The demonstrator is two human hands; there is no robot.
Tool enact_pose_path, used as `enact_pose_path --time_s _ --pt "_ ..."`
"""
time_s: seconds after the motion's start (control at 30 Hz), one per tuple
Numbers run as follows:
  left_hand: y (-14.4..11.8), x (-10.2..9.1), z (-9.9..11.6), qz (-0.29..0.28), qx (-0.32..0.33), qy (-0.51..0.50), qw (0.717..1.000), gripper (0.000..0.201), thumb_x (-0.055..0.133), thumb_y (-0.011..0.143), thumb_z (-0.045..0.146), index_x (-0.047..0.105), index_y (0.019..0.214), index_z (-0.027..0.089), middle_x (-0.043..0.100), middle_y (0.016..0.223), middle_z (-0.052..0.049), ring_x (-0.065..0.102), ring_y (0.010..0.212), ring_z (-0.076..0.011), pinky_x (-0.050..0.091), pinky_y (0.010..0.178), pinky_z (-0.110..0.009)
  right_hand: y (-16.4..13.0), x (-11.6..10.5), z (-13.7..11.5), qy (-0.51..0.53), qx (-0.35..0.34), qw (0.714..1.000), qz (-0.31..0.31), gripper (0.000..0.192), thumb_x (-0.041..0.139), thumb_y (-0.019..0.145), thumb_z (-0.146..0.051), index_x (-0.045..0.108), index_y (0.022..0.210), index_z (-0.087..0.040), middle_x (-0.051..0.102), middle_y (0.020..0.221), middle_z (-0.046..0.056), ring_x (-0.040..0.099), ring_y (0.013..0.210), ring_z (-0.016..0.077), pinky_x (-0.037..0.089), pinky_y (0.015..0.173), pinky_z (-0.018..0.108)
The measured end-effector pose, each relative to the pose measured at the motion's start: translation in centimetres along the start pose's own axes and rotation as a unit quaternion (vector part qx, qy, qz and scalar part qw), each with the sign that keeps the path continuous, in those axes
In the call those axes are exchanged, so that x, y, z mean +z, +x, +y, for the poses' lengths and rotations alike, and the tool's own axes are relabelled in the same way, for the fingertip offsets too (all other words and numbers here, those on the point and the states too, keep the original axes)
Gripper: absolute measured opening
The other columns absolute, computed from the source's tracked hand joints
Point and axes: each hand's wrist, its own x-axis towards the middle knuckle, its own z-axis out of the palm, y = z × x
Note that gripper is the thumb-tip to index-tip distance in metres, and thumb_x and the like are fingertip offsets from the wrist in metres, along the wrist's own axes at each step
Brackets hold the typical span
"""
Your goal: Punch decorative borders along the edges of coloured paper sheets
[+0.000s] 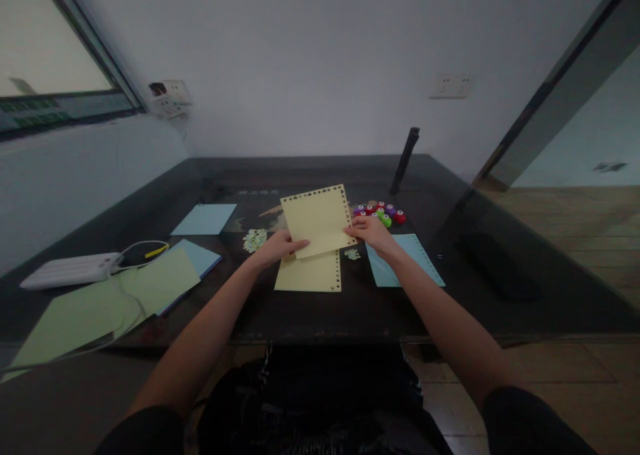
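Observation:
A sheet of yellow paper (pixel 318 218), tilted and raised over the table, has small shapes punched along its top and right edges. My left hand (pixel 281 247) pinches its lower left corner, thumb on top. At the lower right edge, my right hand (pixel 371 234) grips the same sheet. Beneath lies a second yellow sheet (pixel 306 275), partly covered, with punched shapes down its right side. Small punched-out paper pieces (pixel 255 240) are heaped beside my left hand, and a smaller heap (pixel 353 254) sits near my right hand. Several colourful craft punches (pixel 381 212) stand behind my right hand.
A light blue sheet (pixel 417 268) with a punched edge lies under my right forearm. At left are another blue sheet (pixel 203 219), green-yellow sheets (pixel 95 308) and a white power strip (pixel 73 270) with cable. A black upright post (pixel 405 160) and dark flat object (pixel 500 267) are at right.

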Motion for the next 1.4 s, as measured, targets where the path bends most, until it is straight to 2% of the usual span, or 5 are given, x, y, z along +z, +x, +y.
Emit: enact_pose_path --time_s 0.23,0.47,0.73,0.97,1.4 --pt "0.2 -0.6 -0.3 -0.047 -0.011 0.058 0.997 0.034 0.064 0.073 0.04 0.068 0.086 0.009 0.063 0.065 -0.006 0.049 0.05 -0.0116 0.037 0.048 -0.023 -0.1 0.1 0.0 0.001 -0.012 1.0 -0.019 0.017 0.07 0.067 -0.029 0.06 0.07 -0.016 0.057 0.057 -0.001 0.05 0.052 0.01 0.038 0.052 0.025" --pt "0.1 -1.9 0.3 0.035 -0.052 0.061 0.996 0.025 0.063 0.072 0.035 0.062 0.062 0.012 0.055 0.052 -0.003 0.044 0.048 -0.0098 0.032 0.047 -0.022 -0.3 0.2 -0.6 0.002 -0.01 1.0 -0.025 0.018 0.06 0.077 -0.033 0.062 0.076 -0.016 0.068 0.071 0.006 0.06 0.058 0.0119 0.041 0.051 0.024" --pt "0.6 -3.3 -0.2 0.179 -0.022 -0.064 0.982 0.032 0.067 0.067 0.043 0.063 0.067 0.011 0.059 0.056 -0.003 0.045 0.046 -0.0097 0.034 0.047 -0.023 -0.2 0.5 -0.1 -0.028 -0.006 0.999 -0.038 0.022 0.06 0.077 -0.035 0.064 0.075 -0.014 0.069 0.073 0.007 0.061 0.057 0.0116 0.042 0.05 0.022" --pt "0.9 -3.7 -0.8 0.214 -0.031 -0.103 0.971 0.037 0.069 0.065 0.044 0.065 0.075 0.009 0.063 0.059 -0.005 0.05 0.047 -0.0102 0.036 0.048 -0.022 0.3 2.2 0.1 -0.089 -0.03 0.993 -0.074 0.021 0.061 0.075 -0.034 0.065 0.072 -0.014 0.068 0.068 0.006 0.06 0.055 0.0126 0.043 0.05 0.023" --pt "0.6 -3.4 0.2 0.221 -0.022 -0.146 0.964 0.029 0.069 0.066 0.036 0.065 0.074 0.008 0.063 0.059 -0.003 0.048 0.044 -0.0092 0.036 0.046 -0.022 6.9 6.9 1.0 -0.249 -0.091 0.963 -0.046 0.009 0.063 0.073 -0.018 0.066 0.082 -0.015 0.069 0.081 0.006 0.063 0.073 0.0167 0.046 0.067 0.026"
